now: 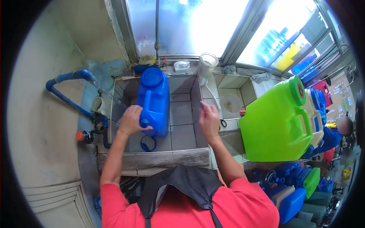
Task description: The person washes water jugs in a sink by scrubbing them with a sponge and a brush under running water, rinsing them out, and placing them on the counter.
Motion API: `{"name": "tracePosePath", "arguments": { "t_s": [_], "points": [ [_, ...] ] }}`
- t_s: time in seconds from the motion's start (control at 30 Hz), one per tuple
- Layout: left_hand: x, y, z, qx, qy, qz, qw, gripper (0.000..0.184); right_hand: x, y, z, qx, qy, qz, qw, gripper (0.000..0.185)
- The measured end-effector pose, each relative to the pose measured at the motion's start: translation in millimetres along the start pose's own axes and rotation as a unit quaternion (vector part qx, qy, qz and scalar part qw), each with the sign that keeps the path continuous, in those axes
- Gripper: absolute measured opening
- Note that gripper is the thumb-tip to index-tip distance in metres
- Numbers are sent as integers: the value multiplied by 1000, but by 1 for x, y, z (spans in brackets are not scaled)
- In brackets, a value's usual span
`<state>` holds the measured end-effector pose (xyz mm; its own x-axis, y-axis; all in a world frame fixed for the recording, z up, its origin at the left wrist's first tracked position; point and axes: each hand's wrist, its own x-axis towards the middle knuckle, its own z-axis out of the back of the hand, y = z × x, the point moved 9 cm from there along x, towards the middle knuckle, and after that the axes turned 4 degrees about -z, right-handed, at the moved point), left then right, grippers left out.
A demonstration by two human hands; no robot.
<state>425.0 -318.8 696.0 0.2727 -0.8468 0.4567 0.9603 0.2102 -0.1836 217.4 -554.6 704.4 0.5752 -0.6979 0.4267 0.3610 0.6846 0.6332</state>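
Observation:
A blue water jug (154,102) stands in the left tiled basin, its large round lid at the far end and a small cap near me. My left hand (131,119) grips its near left corner, thumb stretched beneath the small cap. My right hand (209,119) hovers by the wall between the two basins, fingers loosely bent and apart, with nothing visible in them. Close to it are a white-handled brush (212,93) and a black ring-shaped handle (223,123). A dark blue loop (148,143) lies on the basin floor below the jug.
Water runs from a blue pipe (70,75) into the left basin (182,114). A green jug (272,121) stands on the right ledge. A white tub (208,62) sits under the window. Several containers and a person in blue (330,140) are farther right.

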Motion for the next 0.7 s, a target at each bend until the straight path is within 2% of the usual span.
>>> {"name": "tracePosePath", "arguments": {
  "t_s": [0.03,0.07,0.13,0.17,0.23,0.3,0.43,0.5,0.57,0.67,0.7],
  "points": [
    [1,2,15,16,8,-18,1000,81,-3,-22,6,-76,-23,9,997,26],
    [1,4,25,33,16,-35,999,81,-5,-42,9,-78,-21,10,997,26],
    [-5,25,32,34,47,3,998,78,-13,-84,1,-228,7,-20,973,29],
    [-6,34,34,37,77,39,996,78,-18,-95,-3,-227,8,-22,974,29],
    [-7,36,40,32,87,48,995,72,-24,-111,-21,-294,53,-18,954,29],
    [-19,52,24,8,193,105,976,64,-28,-118,-34,-317,47,-21,947,30],
    [-15,53,39,-73,187,133,971,50,-21,-132,-62,-383,35,-22,923,38],
    [-16,62,37,-131,179,95,970,36,-8,-112,-61,-359,38,-20,932,43],
    [-15,68,30,-72,193,63,976,27,8,-71,-65,-328,48,-9,944,47],
    [-7,72,28,-30,240,65,968,23,28,26,-73,-176,48,177,967,58],
    [-6,77,23,-28,256,68,964,21,34,47,-82,-168,53,189,966,58]
  ]
}}
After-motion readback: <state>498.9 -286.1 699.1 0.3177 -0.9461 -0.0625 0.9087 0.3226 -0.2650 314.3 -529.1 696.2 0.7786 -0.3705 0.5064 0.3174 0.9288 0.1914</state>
